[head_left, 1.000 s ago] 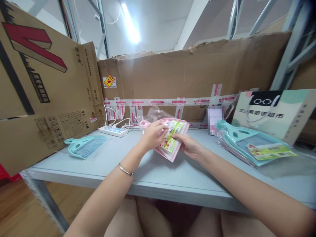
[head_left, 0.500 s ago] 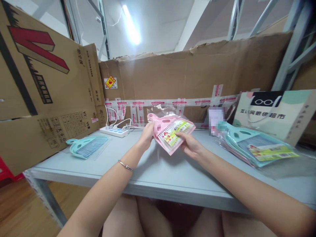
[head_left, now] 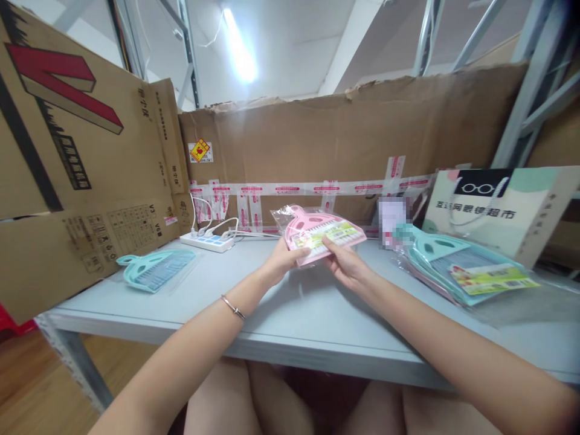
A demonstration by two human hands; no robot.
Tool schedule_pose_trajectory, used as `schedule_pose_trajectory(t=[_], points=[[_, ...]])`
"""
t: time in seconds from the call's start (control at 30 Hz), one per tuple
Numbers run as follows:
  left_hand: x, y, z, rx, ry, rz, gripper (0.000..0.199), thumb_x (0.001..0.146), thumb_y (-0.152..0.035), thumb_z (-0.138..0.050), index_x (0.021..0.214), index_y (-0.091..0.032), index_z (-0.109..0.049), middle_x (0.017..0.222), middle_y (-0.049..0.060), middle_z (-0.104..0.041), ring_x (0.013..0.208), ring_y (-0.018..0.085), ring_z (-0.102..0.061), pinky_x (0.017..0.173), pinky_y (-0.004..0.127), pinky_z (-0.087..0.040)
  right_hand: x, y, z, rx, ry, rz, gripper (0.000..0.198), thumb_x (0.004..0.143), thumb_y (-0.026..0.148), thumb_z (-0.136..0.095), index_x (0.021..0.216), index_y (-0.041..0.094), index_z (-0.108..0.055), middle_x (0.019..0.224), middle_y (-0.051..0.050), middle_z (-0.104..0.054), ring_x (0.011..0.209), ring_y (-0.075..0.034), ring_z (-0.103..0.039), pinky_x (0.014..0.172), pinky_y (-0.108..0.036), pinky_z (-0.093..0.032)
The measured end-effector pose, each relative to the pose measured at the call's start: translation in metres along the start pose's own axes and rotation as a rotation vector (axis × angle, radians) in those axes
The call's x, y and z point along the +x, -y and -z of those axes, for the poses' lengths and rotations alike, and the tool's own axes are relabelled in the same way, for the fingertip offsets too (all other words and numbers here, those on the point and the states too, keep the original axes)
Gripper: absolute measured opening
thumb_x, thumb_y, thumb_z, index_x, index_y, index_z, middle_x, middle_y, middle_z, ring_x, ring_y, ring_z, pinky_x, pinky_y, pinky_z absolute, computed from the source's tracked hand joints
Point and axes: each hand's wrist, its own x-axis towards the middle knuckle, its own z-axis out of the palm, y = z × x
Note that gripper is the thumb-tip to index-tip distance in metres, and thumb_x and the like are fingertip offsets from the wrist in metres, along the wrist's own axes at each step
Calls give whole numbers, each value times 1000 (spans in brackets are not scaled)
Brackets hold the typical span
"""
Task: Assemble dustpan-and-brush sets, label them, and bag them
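Note:
Above the middle of the table I hold a pink dustpan and brush set in a clear plastic bag with a yellow-green label. My left hand is closed on its lower left edge, thumb on top. At the lower edge right of it, my right hand pinches the set, thumb over the label. A turquoise dustpan and brush set lies on the table to the left. To the right rests a stack of bagged dustpan sets, turquoise on top with a pink edge below.
The grey table has a metal front edge. A white power strip with plugged cables sits at the back left. Cardboard walls the back, a printed carton the left. A paper bag stands behind the stack.
My left hand has shifted from the handle end to the lower left edge of the pink set. The set has tilted flatter and turned, its handle now pointing up and away.

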Motion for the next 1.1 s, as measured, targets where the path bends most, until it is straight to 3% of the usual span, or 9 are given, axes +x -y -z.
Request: schedule_pose_trajectory(t=[0.17, 0.3, 0.4, 0.53, 0.6, 0.77, 0.87, 0.97, 1.1], points=[[7, -5, 12, -66, -170, 87, 38, 59, -13, -73, 96, -9, -65, 99, 13, -68, 82, 18, -64, 74, 28, -50, 7, 27, 22, -332, 169, -147, 11, 79, 27, -62, 83, 17, -63, 77, -5, -70, 66, -12, -65, 57, -18, -55], [9, -9, 19, -55, -306, 154, 22, 63, -11, -71, 85, -9, -66, 87, 11, -69, 72, 15, -63, 67, 26, -51, 24, 38, 49, -708, 7, -55, 30, 66, 42, -72, 61, 18, -56, 38, 4, -45, 35, -8, -43, 33, -18, -41], [10, -9, 23, -20, -356, 175, 14, 65, -12, -71, 77, -9, -66, 80, 9, -68, 68, 13, -62, 63, 23, -51, 27, 37, 54, -639, -55, -20, 28, 64, 39, -75, 74, 20, -58, 49, 4, -52, 42, -8, -48, 39, -18, -47], [10, -9, 26, 88, -348, 262, 15, 69, -20, -70, 75, -7, -65, 69, 8, -65, 55, 9, -57, 53, 20, -49, 20, 34, 46, -356, 278, -175, 22, 72, 22, -69, 91, 13, -61, 84, -7, -67, 71, -12, -65, 67, -21, -57], [9, -10, 25, 154, -309, 277, 24, 69, -23, -71, 83, -5, -64, 72, 9, -65, 53, 9, -57, 51, 20, -49, 20, 32, 43, -288, 290, -206, 15, 73, 9, -65, 87, 10, -63, 85, -8, -69, 73, -12, -66, 69, -17, -56], [-1, -22, 19, 275, -154, 110, 96, 61, -37, -76, 140, -14, -25, 129, 22, -48, 92, 24, -63, 75, 36, -54, 28, 30, 43, -191, 40, -177, 16, 71, -1, -62, 81, 10, -64, 73, -4, -69, 61, -10, -65, 58, -11, -57], [-13, -35, 18, 475, 33, -87, 119, 53, -34, -81, 145, -27, -5, 146, 19, -25, 124, 30, -43, 92, 42, -46, 26, 35, 40, -161, -33, -93, 15, 69, 3, -67, 81, 12, -65, 74, -4, -70, 64, -11, -67, 61, -11, -57], [-22, -46, 20, 693, 154, -276, 111, 50, -31, -82, 142, -32, -18, 149, 14, -18, 132, 31, -29, 96, 44, -41, 19, 39, 34, -170, -25, 4, 16, 68, 10, -72, 81, 14, -65, 78, -5, -71, 71, -13, -68, 67, -13, -58], [-21, -47, 22, 814, 22, -461, 67, 63, -33, -74, 122, -24, -44, 131, 11, -46, 118, 24, -45, 93, 36, -41, 12, 40, 28, -248, 5, 82, 15, 66, 18, -75, 77, 15, -65, 65, -3, -68, 59, -13, -66, 60, -19, -58]])
